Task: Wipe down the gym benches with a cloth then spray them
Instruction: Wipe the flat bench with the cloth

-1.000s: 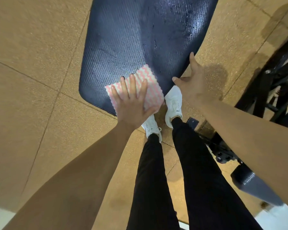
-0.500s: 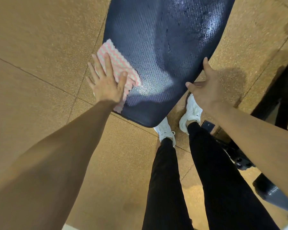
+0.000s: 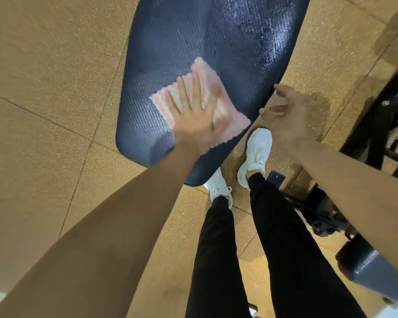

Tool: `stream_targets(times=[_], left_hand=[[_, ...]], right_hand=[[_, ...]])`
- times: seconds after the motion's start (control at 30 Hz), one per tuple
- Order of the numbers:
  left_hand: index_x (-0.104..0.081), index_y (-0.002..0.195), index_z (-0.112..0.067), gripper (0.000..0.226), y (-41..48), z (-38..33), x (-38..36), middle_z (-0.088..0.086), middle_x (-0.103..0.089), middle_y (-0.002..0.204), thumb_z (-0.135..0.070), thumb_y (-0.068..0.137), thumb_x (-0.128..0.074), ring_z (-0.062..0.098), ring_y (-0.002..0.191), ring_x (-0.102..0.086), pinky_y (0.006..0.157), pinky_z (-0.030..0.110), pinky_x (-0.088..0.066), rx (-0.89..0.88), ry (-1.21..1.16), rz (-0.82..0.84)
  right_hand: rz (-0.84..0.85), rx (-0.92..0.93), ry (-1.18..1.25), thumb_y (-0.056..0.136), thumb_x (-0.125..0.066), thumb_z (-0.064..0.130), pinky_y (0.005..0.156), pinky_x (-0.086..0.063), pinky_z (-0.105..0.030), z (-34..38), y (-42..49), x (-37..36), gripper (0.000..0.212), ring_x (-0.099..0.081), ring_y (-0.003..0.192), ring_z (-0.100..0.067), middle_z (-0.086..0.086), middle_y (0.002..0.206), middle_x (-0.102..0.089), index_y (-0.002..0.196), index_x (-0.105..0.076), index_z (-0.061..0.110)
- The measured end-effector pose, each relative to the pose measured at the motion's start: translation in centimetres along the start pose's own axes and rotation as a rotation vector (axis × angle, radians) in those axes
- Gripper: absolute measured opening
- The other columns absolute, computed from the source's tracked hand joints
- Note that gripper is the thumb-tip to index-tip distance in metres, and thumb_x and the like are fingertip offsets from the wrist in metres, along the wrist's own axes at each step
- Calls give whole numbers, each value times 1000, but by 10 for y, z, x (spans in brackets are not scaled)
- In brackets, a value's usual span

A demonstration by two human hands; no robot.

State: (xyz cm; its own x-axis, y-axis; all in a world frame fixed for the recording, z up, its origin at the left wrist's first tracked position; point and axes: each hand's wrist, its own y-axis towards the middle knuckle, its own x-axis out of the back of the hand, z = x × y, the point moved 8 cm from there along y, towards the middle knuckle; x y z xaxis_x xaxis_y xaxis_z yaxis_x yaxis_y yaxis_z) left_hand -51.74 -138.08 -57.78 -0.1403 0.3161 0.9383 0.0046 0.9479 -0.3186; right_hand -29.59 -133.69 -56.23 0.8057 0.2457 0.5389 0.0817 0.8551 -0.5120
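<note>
The worktop [image 3: 182,42] is padded navy vinyl with a fine ribbed grain. It is matt toward 8 o'clock and glossy and streaked toward 1 o'clock. The cloth [image 3: 230,120] on it is soft, fleecy fabric in a pink and white zigzag weave with a scalloped edge. The floor [image 3: 44,76] is speckled tan rubber tile, rough and matt. At 4 o'clock a second pad [image 3: 372,269] shows smoother grey vinyl.

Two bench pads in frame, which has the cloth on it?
The dark blue bench pad at top: the left hand presses the pink-striped cloth on it. The grey pad, lower right, has none.
</note>
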Motion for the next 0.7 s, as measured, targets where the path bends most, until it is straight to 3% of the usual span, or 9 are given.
stream_targets(times=[0.07,0.17,0.27,0.33,0.4,0.5,0.7], left_hand=[[-24,161,-37,82,-5,-24,-1,25,-14,167,-83,93,-23,57,151,-11,114,76,-10,-123,30,-2],[-6,162,-43,86,-10,-38,-5,19,2,171,-85,90,-25,53,153,1,114,77,-5,-215,50,72],[-9,161,-45,81,-6,-26,-1,13,-1,172,-84,92,-24,49,155,1,115,75,-7,-229,56,76],[-18,161,-42,79,5,-2,4,11,-11,171,-82,93,-26,48,155,-6,117,74,-9,-146,63,48],[-15,162,-41,79,22,37,14,11,-9,172,-79,95,-29,47,155,-4,118,74,-5,14,46,26],[3,162,-42,80,46,94,27,10,7,172,-78,96,-25,41,157,9,120,71,4,217,-38,53],[3,164,-32,82,68,122,41,15,6,171,-75,98,-20,39,157,7,121,69,-1,451,-134,-21]], right_hand=[[-29,-28,36,90,-75,12,87,-55,-26,1,14,8,77,-62,100,-14,5,138,-50,155,-36,28],[-37,-37,79,91,-74,13,93,-52,-23,7,30,14,87,-62,110,-17,9,144,-45,159,-24,34],[-14,70,-8,90,-75,12,111,-47,-35,22,42,10,89,-44,142,-22,2,165,-26,161,-23,27],[8,121,-185,92,-74,19,122,-32,-43,30,45,5,86,-25,152,-24,-2,170,-13,161,-24,24],[9,177,-416,95,-70,31,125,-21,-43,38,44,3,81,-20,153,-28,-2,171,-6,161,-24,22],[4,303,-641,95,-64,43,123,-21,-45,47,43,9,80,-15,154,-31,0,171,-5,161,-25,18],[70,395,-795,94,-57,57,125,-10,-49,52,55,11,86,-3,158,-27,-6,170,-11,161,-22,14]])
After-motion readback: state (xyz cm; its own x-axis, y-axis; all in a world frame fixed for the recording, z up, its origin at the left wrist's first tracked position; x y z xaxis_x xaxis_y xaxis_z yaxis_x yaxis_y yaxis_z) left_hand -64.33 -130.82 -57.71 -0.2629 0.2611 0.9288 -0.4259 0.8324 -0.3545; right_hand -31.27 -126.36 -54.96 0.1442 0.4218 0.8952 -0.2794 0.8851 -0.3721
